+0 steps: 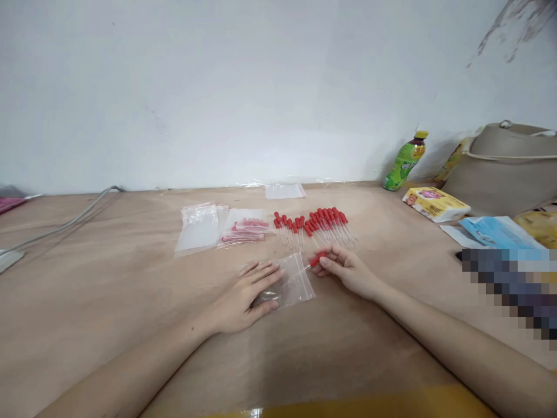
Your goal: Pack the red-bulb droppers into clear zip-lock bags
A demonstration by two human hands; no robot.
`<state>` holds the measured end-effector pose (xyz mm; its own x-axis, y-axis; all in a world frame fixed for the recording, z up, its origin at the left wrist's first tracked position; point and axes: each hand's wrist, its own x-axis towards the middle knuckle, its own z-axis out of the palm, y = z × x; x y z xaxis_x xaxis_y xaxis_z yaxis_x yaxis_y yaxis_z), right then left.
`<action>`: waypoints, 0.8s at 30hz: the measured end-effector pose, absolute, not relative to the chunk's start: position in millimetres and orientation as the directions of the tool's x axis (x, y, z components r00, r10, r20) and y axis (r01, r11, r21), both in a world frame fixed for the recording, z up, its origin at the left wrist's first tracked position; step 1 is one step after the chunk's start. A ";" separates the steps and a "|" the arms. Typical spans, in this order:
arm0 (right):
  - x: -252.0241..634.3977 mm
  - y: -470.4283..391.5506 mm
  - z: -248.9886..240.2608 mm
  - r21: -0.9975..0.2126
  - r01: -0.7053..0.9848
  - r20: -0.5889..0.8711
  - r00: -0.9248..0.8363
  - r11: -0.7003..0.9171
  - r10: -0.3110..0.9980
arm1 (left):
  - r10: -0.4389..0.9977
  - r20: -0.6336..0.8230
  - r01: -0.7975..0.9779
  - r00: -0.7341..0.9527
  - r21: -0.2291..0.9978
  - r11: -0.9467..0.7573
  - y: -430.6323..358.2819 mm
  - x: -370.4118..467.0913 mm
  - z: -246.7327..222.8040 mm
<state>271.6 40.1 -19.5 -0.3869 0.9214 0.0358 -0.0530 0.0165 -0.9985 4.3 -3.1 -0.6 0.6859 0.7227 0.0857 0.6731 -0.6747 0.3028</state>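
My left hand (252,293) lies flat with its fingers spread, pressing on a clear zip bag (293,284) on the table. Between the thumb and fingers of my right hand (343,269) is a dropper with a red bulb (317,259). Its clear tip points left and meets the open end of the bag. Behind my hands lie several red-topped droppers (326,219) in a loose row. Bags holding red-topped droppers (246,229) are to their left, beside a stack of clear bags (199,227).
Another flat bag (285,191) lies near the wall. At the right are a green bottle (405,162), a yellow tissue pack (436,204), a blue packet (500,232) and a grey bag (509,168). A cable (80,216) runs along the left.
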 end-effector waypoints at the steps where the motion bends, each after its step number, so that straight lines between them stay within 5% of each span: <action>1: 275.5 40.7 -17.2 -0.999 0.019 0.029 -0.461 0.043 0.887 | 0.723 0.082 0.674 0.686 0.299 -0.675 -3.2 4.4 -0.3; 6: 281.7 43.6 -9.0 -0.943 0.153 0.128 -0.656 0.297 0.744 | 0.719 0.079 0.669 0.691 0.306 -0.677 -3.4 4.7 1.1; 11: 267.7 39.0 -12.3 -0.980 0.034 0.099 -0.767 0.194 0.634 | 0.707 0.113 0.649 0.698 0.316 -0.692 -3.3 5.7 1.0; 24: 254.1 37.0 -11.3 -0.881 0.294 0.102 -0.648 0.371 0.755 | 0.645 0.238 0.503 0.726 0.456 -0.734 -0.5 -10.3 -1.5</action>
<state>254.1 37.0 -11.3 -0.6478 0.7550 0.1017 0.2942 0.3711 -0.8808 -10.3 -0.5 -1.5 0.7257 0.6454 0.2383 0.5030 -0.7340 0.4562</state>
